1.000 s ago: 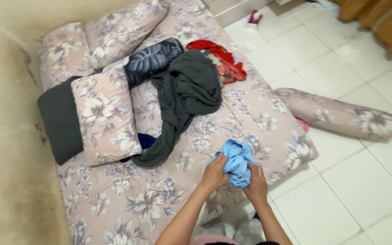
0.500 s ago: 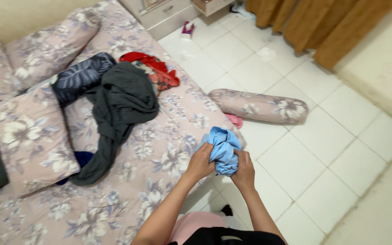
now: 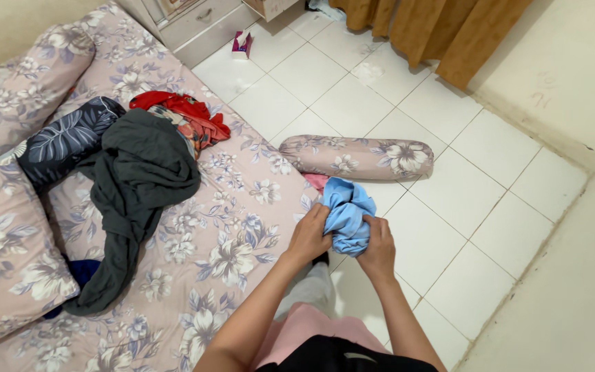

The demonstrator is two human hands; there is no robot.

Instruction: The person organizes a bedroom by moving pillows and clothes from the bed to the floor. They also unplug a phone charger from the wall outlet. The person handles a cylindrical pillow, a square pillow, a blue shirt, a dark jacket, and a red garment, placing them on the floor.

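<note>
Both my hands grip a bunched light blue cloth in front of me, above the corner of a floral mattress. My left hand holds its left side and my right hand holds its lower right side. The cloth is crumpled into a ball, so its shape is hidden.
On the mattress lie a dark grey garment, a red patterned cloth, a navy leaf-print bolster and floral pillows. A floral bolster lies on the white tile floor. A tissue box, a drawer unit and brown curtains are farther off.
My view has swung to the right, showing more floor and wall. Both hands keep hold of the blue cloth and have shifted slightly with it.
</note>
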